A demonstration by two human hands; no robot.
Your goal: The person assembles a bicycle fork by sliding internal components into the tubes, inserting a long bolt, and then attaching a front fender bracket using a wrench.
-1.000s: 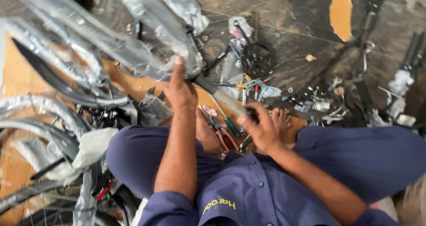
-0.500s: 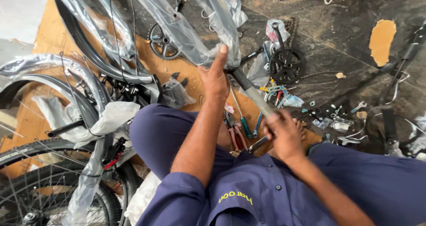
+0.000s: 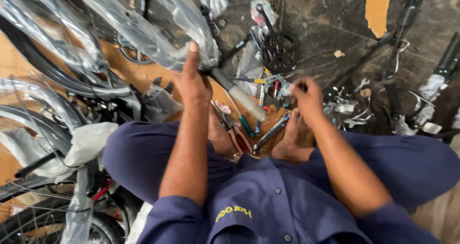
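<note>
Navy short-sleeved buttoned shirt, matching trousers, bare feet

Not much packaging-wise from my view: clear plastic wrap sleeves the bike frame tubes across the upper left, and a crumpled clear plastic bag lies top centre. There's a yellow embroidered label on the blue shirt, bottom centre; no signs or screens.

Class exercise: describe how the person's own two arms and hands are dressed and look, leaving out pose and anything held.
Both hands, left hand and right hand, are bare: no gloves, rings or watch visible. The forearms are uncovered. Short dark blue shirt sleeves end above the elbows, matching the buttoned shirt, which carries yellow lettering.
</note>
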